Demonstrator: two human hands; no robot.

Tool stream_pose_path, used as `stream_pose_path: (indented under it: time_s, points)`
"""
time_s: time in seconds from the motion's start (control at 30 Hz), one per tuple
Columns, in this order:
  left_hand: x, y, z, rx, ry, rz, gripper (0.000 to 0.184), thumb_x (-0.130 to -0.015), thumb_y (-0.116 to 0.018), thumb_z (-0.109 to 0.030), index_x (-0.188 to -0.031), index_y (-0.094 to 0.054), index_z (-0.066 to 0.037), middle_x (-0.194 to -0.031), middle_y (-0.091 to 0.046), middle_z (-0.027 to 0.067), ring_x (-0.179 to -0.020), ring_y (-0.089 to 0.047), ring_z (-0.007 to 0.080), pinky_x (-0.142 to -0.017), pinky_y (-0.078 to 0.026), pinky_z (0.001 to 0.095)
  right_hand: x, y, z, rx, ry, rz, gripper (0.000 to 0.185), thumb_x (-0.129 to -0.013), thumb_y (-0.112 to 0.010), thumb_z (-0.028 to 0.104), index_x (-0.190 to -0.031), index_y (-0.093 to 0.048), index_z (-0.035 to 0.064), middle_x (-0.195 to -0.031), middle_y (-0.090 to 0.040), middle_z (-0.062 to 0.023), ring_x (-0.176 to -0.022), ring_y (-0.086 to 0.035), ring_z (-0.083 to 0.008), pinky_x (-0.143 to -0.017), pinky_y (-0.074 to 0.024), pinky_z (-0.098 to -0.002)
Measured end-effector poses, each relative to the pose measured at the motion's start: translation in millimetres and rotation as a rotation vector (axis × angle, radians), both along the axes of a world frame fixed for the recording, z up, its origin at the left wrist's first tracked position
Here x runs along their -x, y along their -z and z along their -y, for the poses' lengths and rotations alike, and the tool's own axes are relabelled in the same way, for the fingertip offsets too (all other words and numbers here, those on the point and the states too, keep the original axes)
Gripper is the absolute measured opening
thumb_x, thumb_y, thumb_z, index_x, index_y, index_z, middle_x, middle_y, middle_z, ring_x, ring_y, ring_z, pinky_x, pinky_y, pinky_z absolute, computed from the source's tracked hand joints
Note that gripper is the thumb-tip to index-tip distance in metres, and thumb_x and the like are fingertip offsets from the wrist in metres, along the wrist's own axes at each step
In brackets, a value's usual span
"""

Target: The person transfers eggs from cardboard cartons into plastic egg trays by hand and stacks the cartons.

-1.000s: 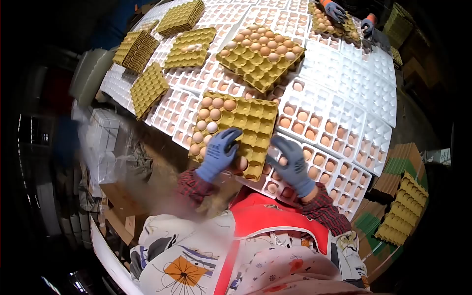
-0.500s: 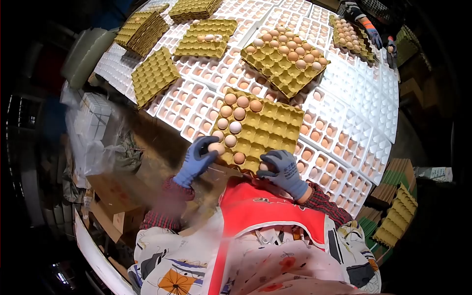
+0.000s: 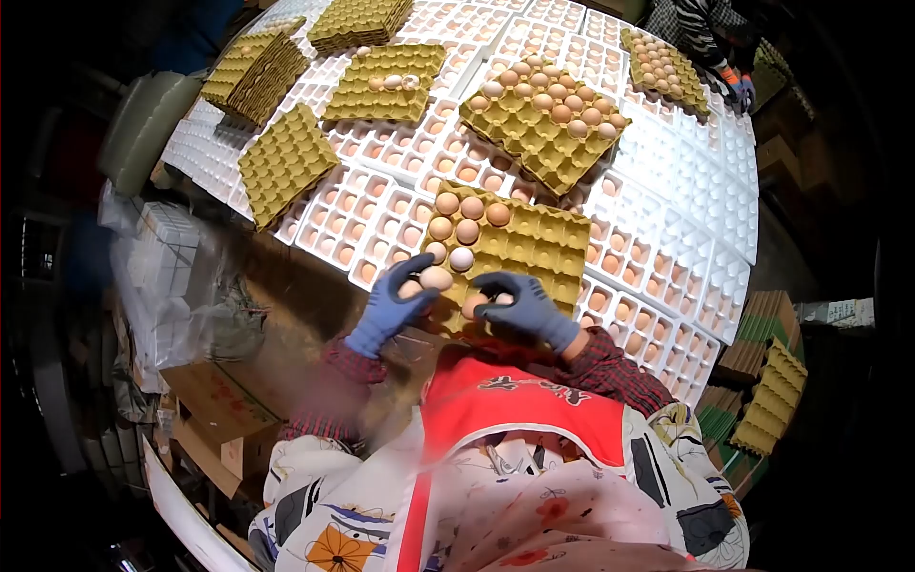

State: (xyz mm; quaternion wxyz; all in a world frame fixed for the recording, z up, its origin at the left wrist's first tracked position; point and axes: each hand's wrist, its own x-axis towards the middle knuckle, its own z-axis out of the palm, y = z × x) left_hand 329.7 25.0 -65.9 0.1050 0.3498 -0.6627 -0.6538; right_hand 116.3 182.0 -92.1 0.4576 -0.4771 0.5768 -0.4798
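Left grip (image 3: 387, 300) pinches an egg (image 3: 436, 277) over left side of tray (image 3: 534, 250); right grip (image 3: 532, 310) pinches another egg (image 3: 503, 299) near its front. Part-filled tray (image 3: 534, 143) crowds just beyond, stack (image 3: 253, 78) far left. White trays (image 3: 672, 214) cover surface. Box (image 3: 217, 405) left; room dark.

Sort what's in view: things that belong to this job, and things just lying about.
Belong to the job:
nearest yellow tray
eggs
white trays

Apparently just lying about:
cardboard box
clear plastic sheeting
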Motion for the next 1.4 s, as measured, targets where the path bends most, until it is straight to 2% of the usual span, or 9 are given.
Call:
stream_pose_path:
  time_s: [0.1,0.23,0.3,0.4,0.57,0.77,0.9,1.1,1.4]
  points:
    - [-31.3,-19.0,13.9,-0.370,-0.207,-0.302,0.052,-0.088,-0.066,-0.018,-0.135,-0.052,0.000,-0.117,-0.062,0.0052,-0.102,-0.061,0.0123,-0.078,-0.054,0.0269,35.0,-31.8,8.6,-0.233,0.056,0.868,0.045,-0.090,-0.067,0.020,-0.133,-0.058,0.0089,-0.109,-0.064,-0.0058,-0.098,-0.063,-0.0139,-0.081,-0.0534,-0.0274]
    - [-29.3,-25.0,15.2,-0.191,-0.136,0.051,0.038,-0.085,-0.070,-0.025,-0.116,-0.066,-0.002,-0.118,-0.060,0.0047,-0.097,-0.059,0.0082,-0.070,-0.052,0.0261,29.9,-24.5,67.0,-0.157,-0.069,-0.330,0.049,-0.087,-0.072,0.035,-0.126,-0.060,0.0089,-0.114,-0.061,-0.0068,-0.101,-0.065,-0.0207,-0.086,-0.0524,-0.0320]
    - [-19.7,-11.5,0.6,0.763,0.089,0.456,0.048,-0.084,-0.072,-0.050,-0.096,-0.073,-0.004,-0.118,-0.061,0.0143,-0.103,-0.062,0.0257,-0.084,-0.052,0.0383,-5.0,-34.3,74.4,-0.125,0.079,-1.195,0.043,-0.076,-0.075,0.036,-0.108,-0.067,0.0087,-0.119,-0.055,-0.0105,-0.103,-0.060,-0.0286,-0.076,-0.0535,-0.0379]
    - [-3.8,5.4,-24.4,1.116,0.163,0.900,0.075,-0.074,-0.063,-0.075,-0.102,-0.072,-0.006,-0.128,-0.057,0.0165,-0.111,-0.059,0.0351,-0.091,-0.050,0.0428,-24.7,-47.2,89.8,-0.401,-0.088,-1.292,0.039,-0.079,-0.069,0.032,-0.109,-0.067,0.0075,-0.119,-0.055,-0.0129,-0.105,-0.058,-0.0296,-0.070,-0.0524,-0.0387]
    - [-3.9,31.1,-7.0,1.042,0.229,1.006,0.064,-0.073,-0.069,-0.065,-0.093,-0.073,-0.004,-0.113,-0.063,0.0200,-0.087,-0.066,0.0350,-0.076,-0.053,0.0429,-9.7,-9.2,83.8,-0.131,0.050,-0.920,0.041,-0.077,-0.071,0.042,-0.102,-0.069,0.0092,-0.116,-0.058,-0.0154,-0.103,-0.061,-0.0309,-0.083,-0.0503,-0.0413]
    - [15.5,-31.5,4.3,0.853,0.251,0.752,0.041,-0.071,-0.075,-0.042,-0.083,-0.070,-0.003,-0.093,-0.064,0.0182,-0.092,-0.061,0.0345,-0.081,-0.049,0.0443,141.6,-20.9,-63.4,0.079,0.663,-0.255,0.050,-0.073,-0.082,0.042,-0.101,-0.069,0.0026,-0.105,-0.062,-0.0159,-0.097,-0.062,-0.0317,-0.086,-0.0491,-0.0399]
    - [94.1,-49.1,-35.7,0.896,0.294,0.426,0.039,-0.072,-0.079,-0.033,-0.098,-0.068,-0.005,-0.107,-0.062,0.0167,-0.096,-0.060,0.0364,-0.084,-0.048,0.0444,286.6,56.6,-221.7,-0.258,1.192,-0.612,0.051,-0.070,-0.083,0.044,-0.095,-0.070,0.0011,-0.104,-0.061,-0.0157,-0.101,-0.061,-0.0310,-0.089,-0.0494,-0.0393]
    - [280.8,-41.6,-165.5,0.867,0.773,0.055,0.038,-0.075,-0.080,-0.032,-0.103,-0.069,-0.010,-0.113,-0.061,0.0152,-0.099,-0.063,0.0338,-0.083,-0.053,0.0409,366.5,63.2,-307.1,-0.838,0.995,-0.782,0.063,-0.072,-0.078,0.053,-0.122,-0.063,0.0166,-0.147,-0.043,-0.0189,-0.126,-0.051,-0.0351,-0.102,-0.0443,-0.0445]
    - [541.3,44.5,-301.0,1.181,0.826,-0.072,0.042,-0.074,-0.077,-0.038,-0.107,-0.065,-0.015,-0.126,-0.054,0.0151,-0.102,-0.063,0.0355,-0.083,-0.054,0.0453,422.1,136.5,-355.6,-0.241,1.504,-1.168,0.046,-0.092,-0.060,0.035,-0.131,-0.056,0.0100,-0.139,-0.050,-0.0168,-0.126,-0.046,-0.0375,-0.102,-0.0382,-0.0531]
